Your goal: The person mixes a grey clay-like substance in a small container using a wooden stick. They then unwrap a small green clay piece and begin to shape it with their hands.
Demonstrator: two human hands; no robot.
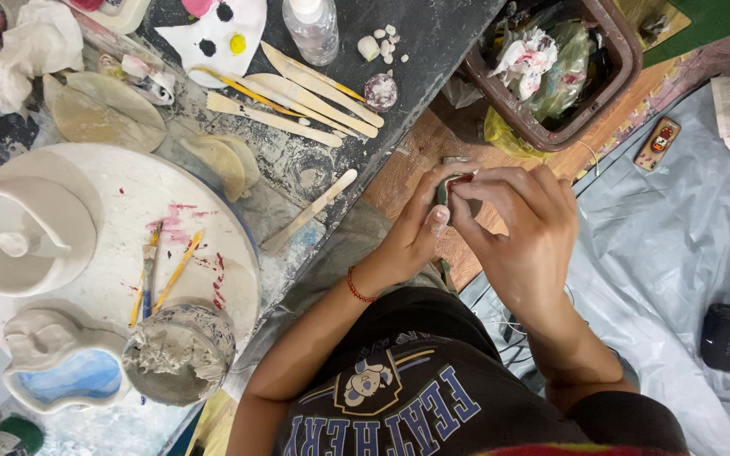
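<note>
Left hand point(420, 232) and right hand point(521, 232) closed together on one small grey-and-red piece point(452, 179), held off the tabletop point(441, 38) edge, above the wooden floor strip. Open room only to the right, over grey plastic sheeting point(661, 253). Six flat wooden modelling tools point(297, 93) on the tabletop, one clear bottle point(313, 29). Two brushes point(162, 274) on the round white board point(128, 211). Brown bin point(627, 59): crumpled stained paper and plastic. Grey pot point(181, 353): clay lumps.
</note>
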